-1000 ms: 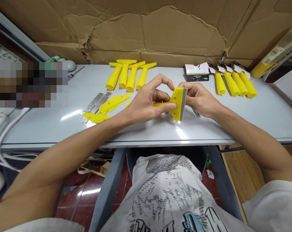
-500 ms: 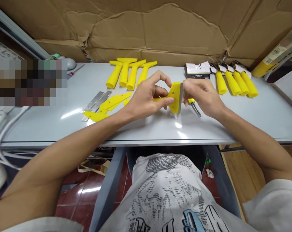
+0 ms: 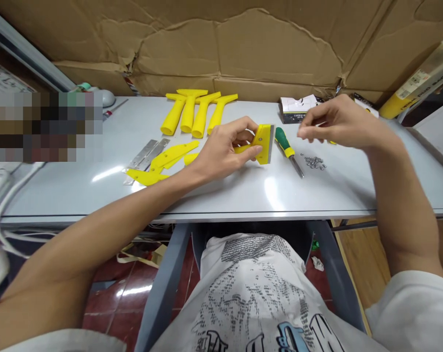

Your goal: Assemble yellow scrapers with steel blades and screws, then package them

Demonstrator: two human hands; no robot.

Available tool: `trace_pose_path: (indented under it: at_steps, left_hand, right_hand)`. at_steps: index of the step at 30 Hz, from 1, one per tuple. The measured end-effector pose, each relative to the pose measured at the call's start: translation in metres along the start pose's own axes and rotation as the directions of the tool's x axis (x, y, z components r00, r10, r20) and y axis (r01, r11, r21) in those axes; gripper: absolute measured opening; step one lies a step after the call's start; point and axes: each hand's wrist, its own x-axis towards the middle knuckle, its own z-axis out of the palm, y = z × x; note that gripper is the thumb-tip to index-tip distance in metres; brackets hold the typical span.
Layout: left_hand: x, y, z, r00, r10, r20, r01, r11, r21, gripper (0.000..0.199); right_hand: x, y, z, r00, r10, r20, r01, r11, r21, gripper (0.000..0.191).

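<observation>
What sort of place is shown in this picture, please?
Probably a small assembly workbench: loose screws and a screwdriver lie on the table, yellow handles are grouped towards its back, and the left hand holds a yellow scraper with a metal blade.

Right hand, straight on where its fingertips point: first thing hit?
In the picture, the green-handled screwdriver on the table; but the right hand looks raised, so it may pass over and meet the yellow scraper in the left hand. Depth unclear.
</observation>
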Motion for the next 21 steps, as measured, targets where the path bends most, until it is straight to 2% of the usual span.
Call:
trace_pose_path:
  at_steps: [2,4,7,11,13,15,17,19,21]
  left_hand:
    - [0.001,0.001,-0.001,0.997,-0.018,0.079,0.018,1.0,0.0,0.032]
    - [0.002,0.002,-0.003,0.991,-0.048,0.125,0.049,0.999,-0.003,0.031]
    - [0.003,0.002,-0.006,0.986,-0.088,0.145,0.086,0.996,0.015,0.031]
    - [0.005,0.001,-0.008,0.979,-0.142,0.147,0.137,0.99,0.045,0.03]
    - [0.006,0.0,-0.007,0.976,-0.166,0.142,0.162,0.986,0.037,0.028]
    - [0.006,-0.001,-0.007,0.975,-0.174,0.138,0.172,0.985,0.023,0.027]
    - [0.006,-0.003,-0.006,0.977,-0.166,0.134,0.167,0.986,0.004,0.026]
    - [0.006,-0.006,-0.006,0.978,-0.154,0.14,0.159,0.987,-0.024,0.028]
    - [0.005,-0.008,-0.006,0.977,-0.149,0.156,0.159,0.985,-0.059,0.029]
  right_hand:
    - [-0.003,0.017,-0.021,0.985,0.085,0.153,-0.06,0.985,-0.16,0.036]
    - [-0.003,0.032,-0.027,0.951,0.176,0.256,-0.102,0.955,-0.28,0.033]
    - [0.003,0.041,-0.014,0.921,0.258,0.291,-0.141,0.919,-0.369,0.022]
    - [0.01,0.036,0.002,0.913,0.273,0.303,-0.139,0.907,-0.397,0.011]
    - [0.009,0.029,0.002,0.93,0.281,0.237,-0.153,0.881,-0.448,0.01]
    - [0.006,0.019,0.0,0.962,0.255,0.101,-0.188,0.88,-0.436,0.009]
    - [0.003,0.006,0.003,0.985,0.145,-0.089,-0.163,0.953,-0.254,0.012]
    - [0.001,-0.009,0.014,0.955,-0.006,-0.298,0.006,1.0,-0.001,0.017]
    - [0.001,-0.024,0.032,0.906,-0.117,-0.407,0.178,0.977,0.116,0.018]
